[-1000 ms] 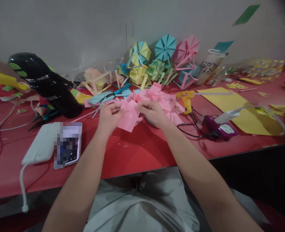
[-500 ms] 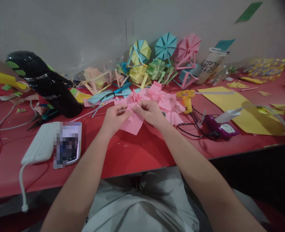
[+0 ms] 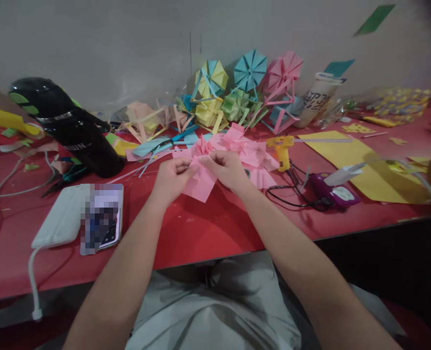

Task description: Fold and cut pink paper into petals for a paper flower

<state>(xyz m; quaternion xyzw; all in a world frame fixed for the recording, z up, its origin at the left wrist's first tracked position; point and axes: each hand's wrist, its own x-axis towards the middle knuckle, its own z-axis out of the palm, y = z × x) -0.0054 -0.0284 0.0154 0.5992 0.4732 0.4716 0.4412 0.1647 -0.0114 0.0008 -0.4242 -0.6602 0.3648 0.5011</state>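
Note:
A square of pink paper point(image 3: 201, 185) hangs between my two hands, one corner pointing toward me. My left hand point(image 3: 172, 179) pinches its left edge with thumb and bent fingers. On the other side, my right hand point(image 3: 229, 168) grips the upper right edge, thumb on top. Some of the fingertips are hidden by the sheet. Just behind my hands lies a pile of folded pink paper pieces point(image 3: 254, 149). A yellow glue gun point(image 3: 283, 154) rests to the right of that pile.
Folded paper wheels, one of them blue point(image 3: 251, 70), lean on the wall. A black bottle point(image 3: 80, 136) stands left, behind a white power bank point(image 3: 60, 214) and a phone point(image 3: 111, 214). At right are a purple box point(image 3: 334, 192) with cables and a yellow sheet point(image 3: 376, 175).
Both hands keep hold of the pink paper. The right thumb and fingers have shifted very slightly, and the view has barely moved.

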